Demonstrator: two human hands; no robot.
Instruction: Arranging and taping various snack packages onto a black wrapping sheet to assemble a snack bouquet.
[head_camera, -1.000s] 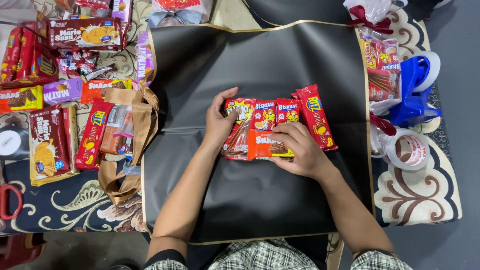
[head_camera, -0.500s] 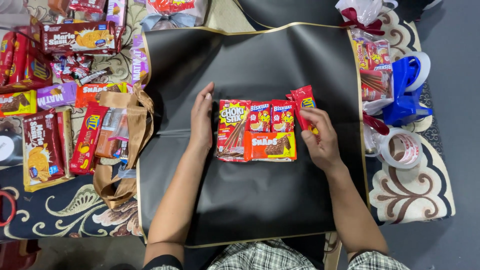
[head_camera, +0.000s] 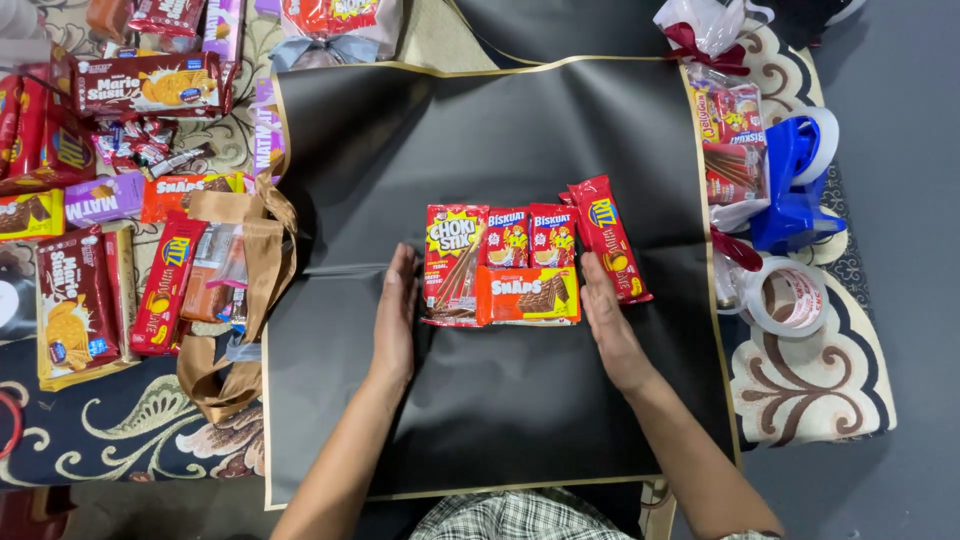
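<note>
A cluster of red and orange snack packets (head_camera: 520, 262) lies in the middle of a black wrapping sheet (head_camera: 500, 150) with a gold edge. My left hand (head_camera: 396, 315) rests flat on the sheet, fingers together, just left of the cluster's tall stick-biscuit packet (head_camera: 452, 262). My right hand (head_camera: 607, 318) lies flat at the cluster's right side, beside an orange wafer packet (head_camera: 530, 295) and under the tilted red cracker packet (head_camera: 609, 238). Neither hand grips anything.
Many more snack packets (head_camera: 100, 200) and a brown ribbon bag (head_camera: 235, 290) crowd the patterned mat at left. At right sit a blue tape dispenser (head_camera: 795, 185), a tape roll (head_camera: 788, 297) and wrapped snack bundles (head_camera: 725, 130).
Both hands slid off the top of the packets to the cluster's two sides, leaving the packets squared up in a tidy block. The view has shifted slightly.
</note>
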